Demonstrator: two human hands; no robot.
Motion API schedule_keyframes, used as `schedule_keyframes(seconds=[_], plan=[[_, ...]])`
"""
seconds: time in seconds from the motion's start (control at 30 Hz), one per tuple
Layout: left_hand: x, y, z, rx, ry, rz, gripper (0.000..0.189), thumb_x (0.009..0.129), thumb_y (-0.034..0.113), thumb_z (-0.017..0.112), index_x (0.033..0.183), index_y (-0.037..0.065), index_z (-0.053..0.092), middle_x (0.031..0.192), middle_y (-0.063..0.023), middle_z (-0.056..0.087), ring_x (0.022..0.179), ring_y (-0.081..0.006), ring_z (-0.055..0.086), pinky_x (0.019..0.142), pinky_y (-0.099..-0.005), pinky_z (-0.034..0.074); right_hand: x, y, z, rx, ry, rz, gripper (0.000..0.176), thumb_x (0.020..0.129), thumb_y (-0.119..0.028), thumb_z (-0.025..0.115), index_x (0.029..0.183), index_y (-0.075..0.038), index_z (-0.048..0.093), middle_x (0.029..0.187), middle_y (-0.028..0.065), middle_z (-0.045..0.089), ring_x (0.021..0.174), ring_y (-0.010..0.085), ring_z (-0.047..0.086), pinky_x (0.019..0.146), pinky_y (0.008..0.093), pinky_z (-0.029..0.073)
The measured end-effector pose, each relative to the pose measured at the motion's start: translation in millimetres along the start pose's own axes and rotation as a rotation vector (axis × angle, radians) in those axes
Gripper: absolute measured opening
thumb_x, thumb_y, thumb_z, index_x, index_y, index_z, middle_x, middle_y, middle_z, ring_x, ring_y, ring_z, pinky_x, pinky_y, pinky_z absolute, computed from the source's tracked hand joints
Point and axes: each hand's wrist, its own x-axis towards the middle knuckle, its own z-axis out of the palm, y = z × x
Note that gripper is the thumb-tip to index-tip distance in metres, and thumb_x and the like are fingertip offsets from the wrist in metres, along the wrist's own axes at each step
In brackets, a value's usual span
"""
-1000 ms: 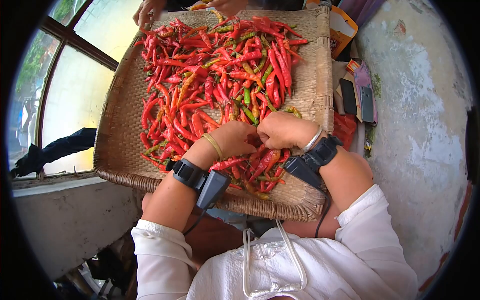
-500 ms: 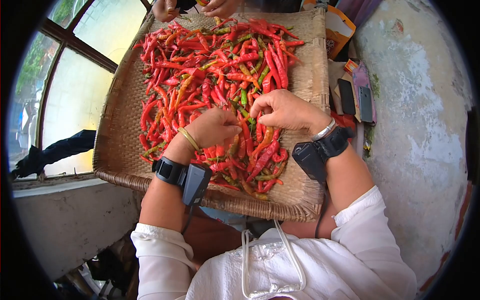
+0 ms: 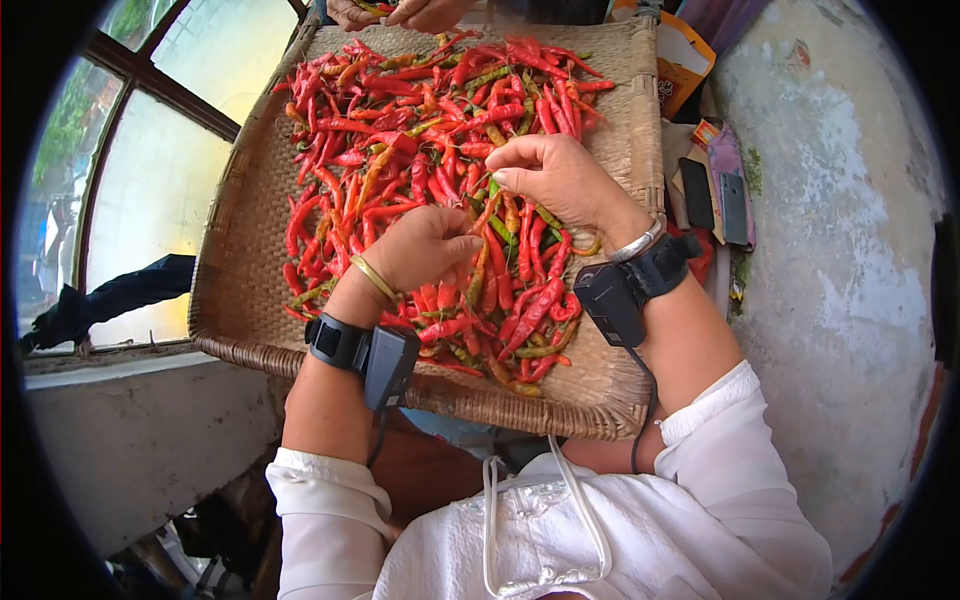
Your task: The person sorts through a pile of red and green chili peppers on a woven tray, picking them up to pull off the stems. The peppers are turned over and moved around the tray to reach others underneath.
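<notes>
A woven tray [image 3: 250, 230] holds a spread of mostly red chili peppers [image 3: 535, 315], with some green and orange ones. Over the middle of the pile is my left hand [image 3: 415, 250], its fingers pinched at a thin orange-red pepper [image 3: 487, 214]. My right hand [image 3: 560, 180] is just above and to the right, thumb and forefinger closed near the top of that pepper. What lies between the right fingertips is too small to make out. Both wrists carry a bracelet and a black strapped device.
Another person's hands [image 3: 405, 12] hold a pepper at the tray's far edge. Two phones [image 3: 733, 208] lie right of the tray, near an orange box [image 3: 685, 65]. A window [image 3: 150, 170] and a dark umbrella-like bundle [image 3: 120, 298] are at left; a wall [image 3: 840, 250] is at right.
My right hand has moved up and slightly left, away from the pile's middle. My left hand has shifted slightly. The other person's hands have moved closer together.
</notes>
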Motion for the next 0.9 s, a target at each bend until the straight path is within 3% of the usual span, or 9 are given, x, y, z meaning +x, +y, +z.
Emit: schedule_keyframes(seconds=[0.07,0.2,0.3,0.43,0.5,0.63,0.7,0.77,0.9], plan=[[0,1,-2,-0.014,-0.025,-0.014,0.017,0.086,0.016,0.051,0.077,0.001,0.052,0.062,-0.0030,0.057,0.052,-0.0088,0.057,0.046,-0.0216,0.045,-4,2,3,-0.108,-0.041,-0.039,0.020,0.075,-0.018,0.061,0.084,0.000,0.063,0.074,0.0106,0.063,0.069,0.0176,0.060,0.066,0.0298,0.047],[1,2,0,-0.011,-0.053,-0.057,0.019,0.086,0.017,0.050,0.076,0.002,0.052,0.062,-0.0028,0.058,0.052,-0.0084,0.057,0.046,-0.0209,0.045,-10,5,-6,-0.743,-0.199,-0.041,0.021,0.070,-0.019,0.060,0.083,-0.003,0.062,0.079,0.0165,0.061,0.079,0.0337,0.059,0.069,0.0414,0.047],[4,0,-3,0.082,-0.074,-0.068,0.019,0.088,0.018,0.051,0.075,0.004,0.052,0.060,-0.0007,0.058,0.047,-0.0046,0.052,0.043,-0.0179,0.041,-20,9,-4,-0.997,-0.363,0.045,0.027,0.069,-0.017,0.060,0.091,-0.003,0.059,0.081,0.0165,0.060,0.079,0.0325,0.058,0.070,0.0405,0.045],[8,0,-24,-0.100,0.169,0.025,0.017,0.088,0.020,0.051,0.084,0.004,0.054,0.070,-0.0027,0.060,0.056,-0.0060,0.057,0.049,-0.0178,0.046,-23,14,-4,-1.019,-0.371,0.030,0.025,0.069,-0.016,0.061,0.091,-0.004,0.059,0.083,0.0159,0.060,0.083,0.0323,0.058,0.072,0.0418,0.045],[17,1,-29,-0.715,0.459,0.350,0.021,0.088,0.019,0.051,0.096,0.000,0.053,0.084,-0.0063,0.061,0.065,-0.0077,0.059,0.056,-0.0189,0.048,-24,11,-3,-1.025,-0.377,0.034,0.024,0.069,-0.016,0.062,0.089,-0.004,0.060,0.085,0.0152,0.061,0.085,0.0312,0.058,0.073,0.0409,0.046],[15,5,-35,-0.941,0.689,0.402,0.029,0.087,0.018,0.053,0.107,-0.002,0.051,0.093,-0.0064,0.059,0.070,-0.0076,0.058,0.059,-0.0207,0.047,-27,5,1,-1.004,-0.474,0.069,0.021,0.069,-0.015,0.063,0.088,-0.005,0.061,0.087,0.0145,0.061,0.087,0.0301,0.059,0.075,0.0400,0.047],[18,-7,-29,-0.453,0.534,0.142,0.032,0.086,0.019,0.055,0.109,-0.002,0.051,0.088,-0.0042,0.059,0.067,-0.0076,0.056,0.057,-0.0217,0.047,-28,13,4,-1.005,-0.480,0.047,0.024,0.069,-0.014,0.062,0.092,-0.006,0.059,0.084,0.0147,0.061,0.085,0.0309,0.059,0.073,0.0409,0.046],[22,-17,-14,-0.128,0.271,0.102,0.025,0.083,0.018,0.057,0.098,-0.002,0.057,0.076,-0.0030,0.060,0.062,-0.0080,0.054,0.056,-0.0223,0.045,-28,21,8,-1.004,-0.489,0.024,0.028,0.069,-0.013,0.061,0.096,-0.008,0.058,0.082,0.0148,0.061,0.083,0.0318,0.059,0.071,0.0418,0.045],[27,-22,13,0.394,0.206,0.264,0.023,0.074,0.017,0.061,0.090,0.002,0.061,0.074,-0.0140,0.062,0.067,-0.0246,0.061,0.063,-0.0328,0.048,-27,25,9,-1.105,-0.512,0.022,0.026,0.070,-0.008,0.055,0.096,-0.011,0.058,0.082,0.0137,0.062,0.082,0.0309,0.059,0.070,0.0415,0.046]])
